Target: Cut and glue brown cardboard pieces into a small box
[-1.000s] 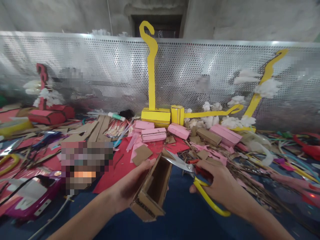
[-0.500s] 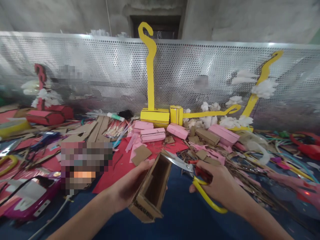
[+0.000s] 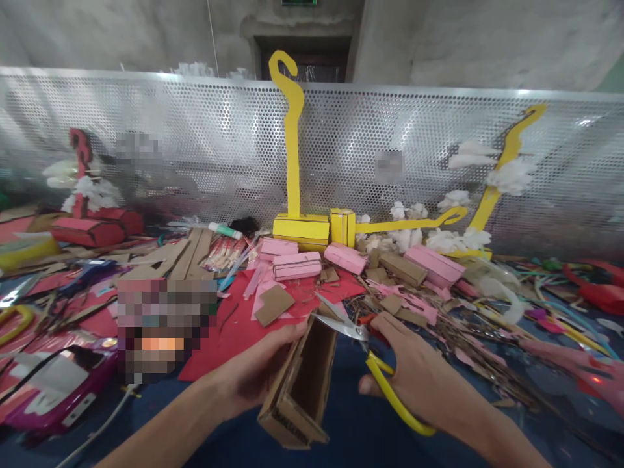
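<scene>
A long, open-topped cardboard box (image 3: 292, 406) is gripped along its left side by my left hand (image 3: 263, 364). Its hollow inside faces up and its near end is tilted toward me. My right hand (image 3: 409, 370) is closed around the handles of a pair of scissors (image 3: 358, 331), one loop yellow, with some red showing by the fingers. The blades are apart and lie at the far end of the box; whether they touch its edge I cannot tell. My left fingertips are partly hidden behind the box.
Beyond my hands lie red paper (image 3: 209, 344), pink paper-covered boxes (image 3: 297, 265) and cardboard scraps (image 3: 273, 305). Yellow hook-shaped pieces (image 3: 292, 149) stand before a perforated metal panel (image 3: 219, 143). A purple device with a cable (image 3: 73, 390) is at left; twig-like scraps and a pink glue gun (image 3: 580, 367) are at right.
The scissor blades have opened wider. Box and both hands sit slightly lower in view, and my right hand has moved a little to the left.
</scene>
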`<state>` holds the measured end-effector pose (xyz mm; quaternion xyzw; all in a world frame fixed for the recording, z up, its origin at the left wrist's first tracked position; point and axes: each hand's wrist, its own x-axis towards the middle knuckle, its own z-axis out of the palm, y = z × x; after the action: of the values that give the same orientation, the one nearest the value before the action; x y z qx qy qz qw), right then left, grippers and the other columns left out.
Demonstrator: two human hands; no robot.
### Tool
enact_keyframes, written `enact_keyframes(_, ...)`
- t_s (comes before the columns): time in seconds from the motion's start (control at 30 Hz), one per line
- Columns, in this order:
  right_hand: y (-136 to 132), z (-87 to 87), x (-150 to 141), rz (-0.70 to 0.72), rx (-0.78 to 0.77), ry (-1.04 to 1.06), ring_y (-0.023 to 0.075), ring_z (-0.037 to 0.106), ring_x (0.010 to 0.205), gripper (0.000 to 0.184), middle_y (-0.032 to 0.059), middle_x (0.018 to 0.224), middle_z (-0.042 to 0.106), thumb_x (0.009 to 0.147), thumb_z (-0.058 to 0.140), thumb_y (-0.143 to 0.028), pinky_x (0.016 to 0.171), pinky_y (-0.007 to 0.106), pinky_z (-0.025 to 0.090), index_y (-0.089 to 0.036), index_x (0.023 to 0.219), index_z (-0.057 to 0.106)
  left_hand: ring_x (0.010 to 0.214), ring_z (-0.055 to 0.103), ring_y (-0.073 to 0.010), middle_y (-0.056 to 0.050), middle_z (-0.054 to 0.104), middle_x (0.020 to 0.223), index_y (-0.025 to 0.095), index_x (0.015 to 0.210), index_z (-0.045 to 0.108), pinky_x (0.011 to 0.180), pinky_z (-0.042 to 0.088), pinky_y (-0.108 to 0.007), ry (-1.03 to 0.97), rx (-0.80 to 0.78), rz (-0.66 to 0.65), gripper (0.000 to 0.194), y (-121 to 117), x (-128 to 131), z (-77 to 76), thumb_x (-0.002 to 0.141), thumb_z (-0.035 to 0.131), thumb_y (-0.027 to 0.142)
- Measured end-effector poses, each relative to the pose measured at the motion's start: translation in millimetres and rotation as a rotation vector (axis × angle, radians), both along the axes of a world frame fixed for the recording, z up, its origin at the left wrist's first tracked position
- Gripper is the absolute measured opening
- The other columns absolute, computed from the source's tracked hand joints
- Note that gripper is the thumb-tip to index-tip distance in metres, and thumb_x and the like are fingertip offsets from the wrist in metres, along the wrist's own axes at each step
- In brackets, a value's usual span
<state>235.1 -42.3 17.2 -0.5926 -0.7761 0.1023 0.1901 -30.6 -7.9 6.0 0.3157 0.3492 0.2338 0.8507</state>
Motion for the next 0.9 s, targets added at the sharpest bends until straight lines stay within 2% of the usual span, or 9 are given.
enact_keyframes(0.1,2,2.1,-3,-0.036,0.009,-0.034,0.0265,0.063,0.086,0.051,0.0058,0.095,0.067,0.066,0.087,-0.055,0.074,0.036,0.046,-0.022,0.091,0.058,0.073,0.072,-0.0188,-0.013,0.078,0.088,0.009,0.104,0.071,0.073,0.053,-0.026,-0.001,-0.020,-0.018,0.051,1,1,0.0,0.090,0.061,0.057)
enact_keyframes(0.2,3,2.0,-1,-0.025,0.079,-0.044,0.0223,0.061,0.074,0.053,0.0028,0.083,0.064,0.067,0.084,-0.063,0.065,0.032,0.043,-0.022,0.080,0.053,0.069,0.071,-0.0178,-0.013,0.078,0.086,0.008,0.106,0.071,0.070,0.054,-0.026,-0.021,-0.023,-0.027,0.051,1,1,1.0,0.093,0.057,0.055)
enact_keyframes(0.5,4,-4.9,6,0.111,0.346,-0.042,0.0148,0.050,0.059,0.053,0.0003,0.069,0.057,0.077,0.071,-0.071,0.056,0.028,0.037,-0.021,0.073,0.055,0.072,0.072,-0.0177,-0.012,0.078,0.085,0.010,0.105,0.070,0.074,0.053,-0.025,-0.069,0.005,-0.049,0.049,0,-1,4.4,0.085,0.069,0.054)
enact_keyframes(0.7,4,-6.2,3,0.137,0.404,-0.003,0.0131,0.044,0.053,0.052,-0.0020,0.062,0.051,0.079,0.069,-0.071,0.051,0.027,0.034,-0.021,0.071,0.055,0.075,0.072,-0.0186,-0.014,0.078,0.087,0.008,0.107,0.070,0.075,0.054,-0.025,-0.091,0.002,-0.051,0.048,0,-3,2.6,0.088,0.066,0.052)
enact_keyframes(0.9,5,-12.4,6,0.104,0.388,0.012,0.0117,0.043,0.053,0.055,-0.0036,0.061,0.049,0.075,0.072,-0.072,0.051,0.026,0.033,-0.021,0.067,0.051,0.076,0.073,-0.0219,-0.016,0.077,0.090,0.006,0.116,0.068,0.073,0.054,-0.028,-0.115,-0.029,-0.055,0.055,4,-4,-1.7,0.088,0.064,0.054)
